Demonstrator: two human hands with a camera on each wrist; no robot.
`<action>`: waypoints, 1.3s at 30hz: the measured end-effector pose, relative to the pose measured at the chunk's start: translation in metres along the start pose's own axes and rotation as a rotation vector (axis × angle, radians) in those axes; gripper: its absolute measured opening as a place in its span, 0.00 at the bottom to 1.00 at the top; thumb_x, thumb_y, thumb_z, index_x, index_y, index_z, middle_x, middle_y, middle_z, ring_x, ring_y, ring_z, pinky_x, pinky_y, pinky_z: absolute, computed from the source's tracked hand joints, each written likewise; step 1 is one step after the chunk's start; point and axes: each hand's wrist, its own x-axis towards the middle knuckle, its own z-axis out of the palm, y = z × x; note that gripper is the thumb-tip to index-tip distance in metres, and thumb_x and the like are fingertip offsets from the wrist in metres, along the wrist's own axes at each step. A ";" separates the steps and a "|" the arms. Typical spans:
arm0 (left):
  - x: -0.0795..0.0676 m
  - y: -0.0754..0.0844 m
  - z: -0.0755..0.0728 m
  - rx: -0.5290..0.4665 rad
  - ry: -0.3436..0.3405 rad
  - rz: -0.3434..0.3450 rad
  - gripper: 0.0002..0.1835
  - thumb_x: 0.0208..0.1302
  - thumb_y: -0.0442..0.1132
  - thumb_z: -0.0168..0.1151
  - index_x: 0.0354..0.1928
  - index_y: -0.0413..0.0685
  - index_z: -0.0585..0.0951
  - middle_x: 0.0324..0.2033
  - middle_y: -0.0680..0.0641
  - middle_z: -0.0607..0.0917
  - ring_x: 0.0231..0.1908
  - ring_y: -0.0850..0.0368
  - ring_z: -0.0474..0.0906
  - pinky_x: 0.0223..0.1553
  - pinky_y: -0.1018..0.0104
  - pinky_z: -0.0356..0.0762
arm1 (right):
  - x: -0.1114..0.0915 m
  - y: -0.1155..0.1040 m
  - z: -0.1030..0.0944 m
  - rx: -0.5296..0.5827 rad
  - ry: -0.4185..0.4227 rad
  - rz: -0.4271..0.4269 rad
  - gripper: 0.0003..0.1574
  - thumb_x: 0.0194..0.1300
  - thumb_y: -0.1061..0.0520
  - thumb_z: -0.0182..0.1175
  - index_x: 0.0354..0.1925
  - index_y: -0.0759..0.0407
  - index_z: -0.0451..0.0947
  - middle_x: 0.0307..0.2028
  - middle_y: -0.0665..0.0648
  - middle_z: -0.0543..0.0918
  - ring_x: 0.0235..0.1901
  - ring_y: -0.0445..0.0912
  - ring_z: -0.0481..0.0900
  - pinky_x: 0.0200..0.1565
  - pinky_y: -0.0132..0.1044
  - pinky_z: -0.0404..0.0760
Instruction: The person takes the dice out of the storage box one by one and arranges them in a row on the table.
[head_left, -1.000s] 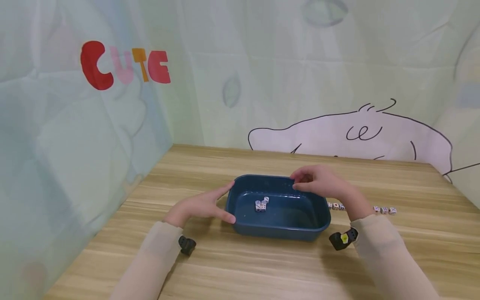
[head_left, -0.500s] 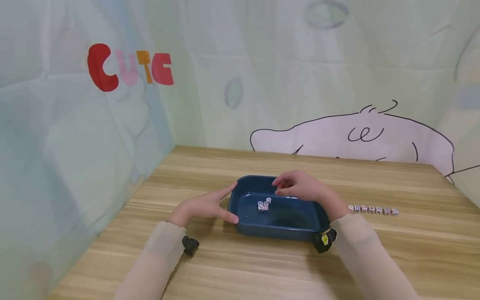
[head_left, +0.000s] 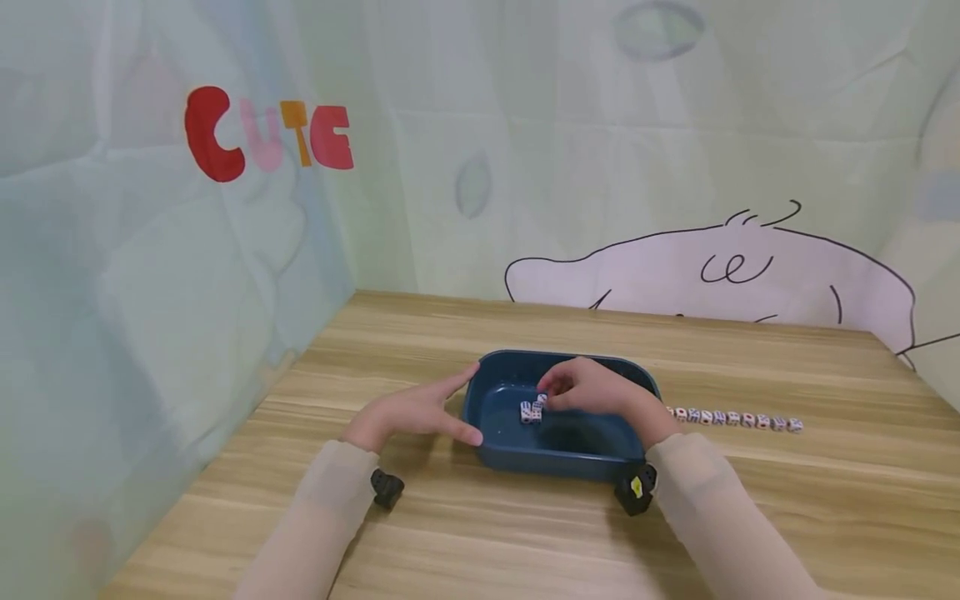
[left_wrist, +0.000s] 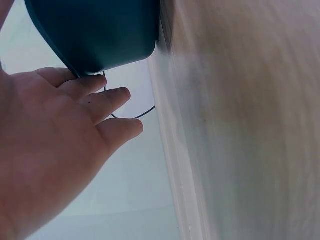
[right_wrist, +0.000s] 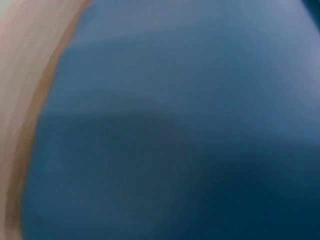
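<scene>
A dark blue rectangular bin (head_left: pixel 562 463) sits on the table, with a small cluster of white dice (head_left: pixel 531 412) on the left of its floor. My left hand (head_left: pixel 408 417) steadies the bin's left end, thumb and forefinger spread along it; the left wrist view shows the other fingers (left_wrist: pixel 112 102) extended by the bin's wall (left_wrist: pixel 100 35). My right hand (head_left: pixel 588 388) reaches inside, its bent fingertips beside the rearmost die (head_left: pixel 542 399), a gap showing between thumb and forefinger. The right wrist view holds only the bin's blurred wall (right_wrist: pixel 150 100).
A straight row of several dice (head_left: pixel 733 418) runs rightward over the wooden table (head_left: pixel 480 533) from the bin's right end. Printed cloth (head_left: pixel 420 200) hangs behind the table and along its left side.
My right hand has moved left and down from the bin's back rim to the dice inside, uncovering more of the row. My left hand stays at the bin's left end.
</scene>
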 end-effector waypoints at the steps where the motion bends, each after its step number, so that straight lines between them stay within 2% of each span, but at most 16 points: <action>1: 0.000 0.000 0.000 0.004 0.000 -0.003 0.60 0.51 0.57 0.72 0.77 0.50 0.43 0.76 0.45 0.47 0.74 0.47 0.44 0.71 0.44 0.48 | 0.000 0.000 0.000 -0.010 -0.005 0.005 0.14 0.63 0.61 0.61 0.47 0.66 0.80 0.35 0.54 0.82 0.35 0.44 0.76 0.41 0.37 0.78; 7: 0.001 0.001 -0.001 0.020 -0.003 -0.019 0.60 0.51 0.58 0.71 0.77 0.53 0.43 0.76 0.46 0.47 0.74 0.47 0.44 0.71 0.44 0.48 | 0.006 0.001 0.004 -0.063 -0.050 0.035 0.13 0.62 0.61 0.62 0.46 0.64 0.81 0.32 0.52 0.82 0.32 0.43 0.74 0.37 0.33 0.75; 15: 0.001 0.001 -0.001 0.009 0.000 -0.022 0.62 0.49 0.59 0.72 0.77 0.54 0.43 0.76 0.46 0.47 0.74 0.47 0.43 0.71 0.44 0.47 | 0.012 -0.001 0.006 -0.107 -0.082 0.066 0.13 0.62 0.60 0.63 0.46 0.62 0.81 0.33 0.53 0.81 0.34 0.44 0.74 0.38 0.34 0.75; 23: 0.003 0.001 -0.001 0.010 0.002 -0.026 0.61 0.50 0.59 0.72 0.77 0.54 0.43 0.76 0.46 0.47 0.74 0.47 0.43 0.71 0.44 0.47 | 0.016 0.002 0.008 -0.101 -0.097 0.099 0.13 0.63 0.61 0.62 0.47 0.60 0.81 0.34 0.53 0.81 0.35 0.45 0.74 0.40 0.35 0.76; 39: 0.001 0.001 -0.001 0.013 -0.010 -0.028 0.60 0.51 0.57 0.71 0.77 0.52 0.43 0.76 0.45 0.47 0.74 0.46 0.43 0.71 0.44 0.47 | 0.016 0.004 0.017 -0.091 -0.109 0.115 0.07 0.62 0.62 0.63 0.40 0.60 0.80 0.29 0.52 0.78 0.30 0.44 0.72 0.33 0.33 0.72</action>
